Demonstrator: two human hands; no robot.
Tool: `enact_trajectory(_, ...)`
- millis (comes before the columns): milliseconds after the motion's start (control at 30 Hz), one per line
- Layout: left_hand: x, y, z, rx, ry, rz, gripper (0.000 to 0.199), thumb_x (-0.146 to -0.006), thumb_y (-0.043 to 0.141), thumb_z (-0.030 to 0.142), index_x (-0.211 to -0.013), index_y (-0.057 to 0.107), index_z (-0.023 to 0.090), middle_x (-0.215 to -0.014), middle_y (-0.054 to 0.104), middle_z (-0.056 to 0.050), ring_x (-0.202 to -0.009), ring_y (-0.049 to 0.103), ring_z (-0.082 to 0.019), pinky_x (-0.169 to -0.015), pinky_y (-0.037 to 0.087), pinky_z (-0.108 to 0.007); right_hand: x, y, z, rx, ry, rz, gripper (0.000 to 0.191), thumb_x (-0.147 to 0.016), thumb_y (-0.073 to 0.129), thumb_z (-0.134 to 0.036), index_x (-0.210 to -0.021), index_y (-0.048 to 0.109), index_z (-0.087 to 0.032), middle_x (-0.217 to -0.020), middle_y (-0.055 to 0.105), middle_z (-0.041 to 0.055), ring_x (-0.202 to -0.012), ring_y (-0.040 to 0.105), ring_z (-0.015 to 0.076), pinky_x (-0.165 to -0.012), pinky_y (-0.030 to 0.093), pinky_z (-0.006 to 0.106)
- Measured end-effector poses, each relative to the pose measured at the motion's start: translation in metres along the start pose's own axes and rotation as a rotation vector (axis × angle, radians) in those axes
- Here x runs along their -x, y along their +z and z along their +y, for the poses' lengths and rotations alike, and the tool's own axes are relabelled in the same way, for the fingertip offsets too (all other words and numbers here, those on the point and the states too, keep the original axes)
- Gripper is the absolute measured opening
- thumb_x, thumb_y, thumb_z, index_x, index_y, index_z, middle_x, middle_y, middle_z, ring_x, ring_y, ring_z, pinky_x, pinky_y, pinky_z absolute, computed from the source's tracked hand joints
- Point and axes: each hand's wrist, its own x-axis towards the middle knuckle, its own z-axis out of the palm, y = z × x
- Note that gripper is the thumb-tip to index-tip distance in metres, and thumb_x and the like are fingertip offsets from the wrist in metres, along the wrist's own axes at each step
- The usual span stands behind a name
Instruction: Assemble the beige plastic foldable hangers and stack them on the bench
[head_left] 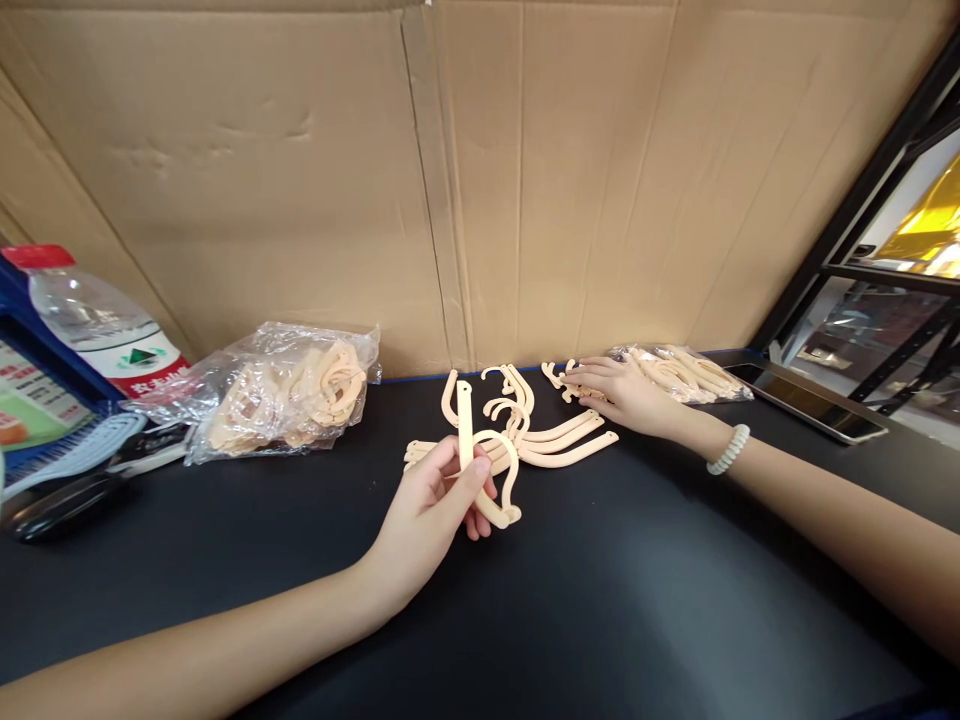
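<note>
In my left hand [442, 495] is a partly joined folding clothes hanger [466, 420], made of a cream plastic arm and a curved hook that meet at the lower end. The thumb and fingers are closed around it. My right hand [619, 390] reaches to the back, its fingers stretched out over a small heap of cream hanger pieces [553, 375]; whether it touches one is hard to see. Between the hands lies a pile of folding hangers [566, 440], with hooks toward the back and arms spread both ways.
A clear bag of curved cream parts [285, 390] lies left, another bag of straight parts [686, 372] right. Beside that is a dark phone-like slab [806, 400]. A bottle [105, 320], a hairbrush [82, 455] and a black handle [67, 508] sit far left. Cardboard [315, 180] stands behind.
</note>
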Motion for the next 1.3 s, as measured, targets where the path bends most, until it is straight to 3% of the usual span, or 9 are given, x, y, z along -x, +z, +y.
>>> enact_trajectory(200, 0.000, 0.001, 0.001, 0.015, 0.005, -0.009, 0.031, -0.086, 0.060, 0.045, -0.077, 0.050, 0.017, -0.065, 0.058, 0.003, -0.049, 0.054, -0.008, -0.047, 0.047, -0.020, -0.021, -0.005, -0.020, -0.062, -0.039, 0.018, 0.026, -0.090, 0.051, -0.015, -0.111, 0.065, -0.018, -0.104, 0.068, 0.0078, -0.102, 0.056, 0.0251, -0.088, 0.049, 0.040)
enact_trajectory(367, 0.001, 0.000, 0.000, 0.008, 0.003, -0.001, 0.033, -0.086, 0.060, 0.046, -0.076, 0.049, 0.017, -0.067, 0.058, 0.002, -0.049, 0.055, -0.009, -0.048, 0.048, -0.021, -0.048, -0.004, -0.036, -0.121, -0.180, -0.149, 0.022, -0.086, 0.054, -0.007, -0.099, 0.067, -0.018, -0.095, 0.064, 0.0073, -0.094, 0.056, 0.0214, -0.085, 0.048, 0.036)
enact_trajectory(667, 0.001, 0.001, -0.002, 0.040, -0.004, -0.020, 0.032, -0.086, 0.059, 0.047, -0.079, 0.049, 0.017, -0.066, 0.057, 0.002, -0.048, 0.054, -0.009, -0.046, 0.047, -0.020, -0.058, 0.002, -0.022, -0.091, -0.220, -0.246, 0.015, -0.085, 0.056, -0.009, -0.088, 0.067, -0.019, -0.091, 0.055, 0.0066, -0.088, 0.054, 0.0197, -0.075, 0.046, 0.031)
enact_trajectory(833, 0.004, -0.004, 0.003, -0.110, 0.046, 0.007, 0.028, -0.090, 0.054, 0.044, -0.085, 0.058, 0.017, -0.064, 0.048, 0.004, -0.048, 0.044, -0.006, -0.042, 0.037, -0.016, -0.050, -0.012, -0.027, -0.192, -0.154, -0.086, 0.020, -0.095, 0.044, -0.022, -0.093, 0.063, -0.019, -0.091, 0.051, 0.0060, -0.075, 0.052, 0.0160, -0.068, 0.046, 0.029)
enact_trajectory(967, 0.004, -0.010, 0.016, -0.316, 0.207, -0.037, 0.024, -0.092, 0.052, 0.038, -0.097, 0.064, 0.019, -0.064, 0.046, 0.003, -0.053, 0.043, -0.008, -0.045, 0.036, -0.017, -0.035, -0.031, -0.046, -0.354, -0.004, 0.141, 0.017, -0.096, 0.045, -0.030, -0.099, 0.059, -0.021, -0.097, 0.054, 0.0081, -0.083, 0.055, 0.0178, -0.071, 0.049, 0.031)
enact_trajectory(1133, 0.001, -0.011, 0.021, -0.262, 0.172, -0.028, 0.025, -0.095, 0.045, 0.042, -0.088, 0.052, 0.019, -0.069, 0.053, 0.003, -0.048, 0.046, -0.007, -0.043, 0.039, -0.018, -0.009, -0.042, -0.078, -0.823, 0.225, 0.230, 0.019, -0.097, 0.044, -0.038, -0.107, 0.049, -0.023, -0.107, 0.060, 0.0070, -0.065, 0.061, 0.0121, -0.057, 0.053, 0.029)
enact_trajectory(1300, -0.003, -0.008, 0.015, -0.019, 0.120, -0.033, 0.027, -0.091, 0.055, 0.041, -0.082, 0.042, 0.020, -0.074, 0.058, 0.002, -0.052, 0.054, -0.009, -0.048, 0.047, -0.022, 0.005, -0.050, -0.099, -0.936, 0.240, 0.271, 0.020, -0.094, 0.051, -0.042, -0.100, 0.060, -0.025, -0.109, 0.064, 0.0074, -0.098, 0.064, 0.0213, -0.086, 0.054, 0.038)
